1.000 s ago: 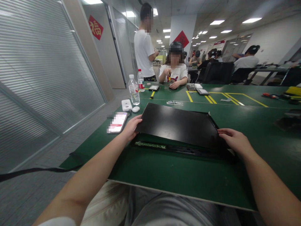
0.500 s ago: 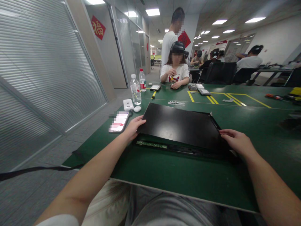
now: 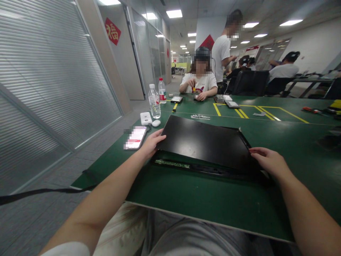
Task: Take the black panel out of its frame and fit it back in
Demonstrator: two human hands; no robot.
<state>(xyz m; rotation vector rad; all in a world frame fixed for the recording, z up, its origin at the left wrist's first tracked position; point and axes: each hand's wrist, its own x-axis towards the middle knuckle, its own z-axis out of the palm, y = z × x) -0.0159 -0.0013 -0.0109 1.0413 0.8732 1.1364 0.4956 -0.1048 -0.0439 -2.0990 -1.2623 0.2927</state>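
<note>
A flat, dark, glossy LCD panel (image 3: 199, 140) is tilted above the table, its near edge raised. My left hand (image 3: 153, 142) is closed on the panel's left edge, thumb on top. At the right edge, my right hand (image 3: 268, 160) pinches the side of the panel; whether it also holds the rim beneath cannot be made out. Under the panel lies a black frame (image 3: 213, 170), mostly covered. A narrow green circuit board (image 3: 172, 164) shows along the left part of its near side.
Left of the panel are a phone (image 3: 136, 138), a white box-shaped device (image 3: 145, 118), a small white case (image 3: 156, 123) and two bottles (image 3: 155, 103). Metallic strips (image 3: 200, 116) lie beyond it. A co-worker (image 3: 199, 80) sits across the green table (image 3: 186, 199).
My hands and the panel have hardly moved; the panel's far-left corner looks very slightly higher. In the background, a standing person has walked to the right behind the seated co-worker.
</note>
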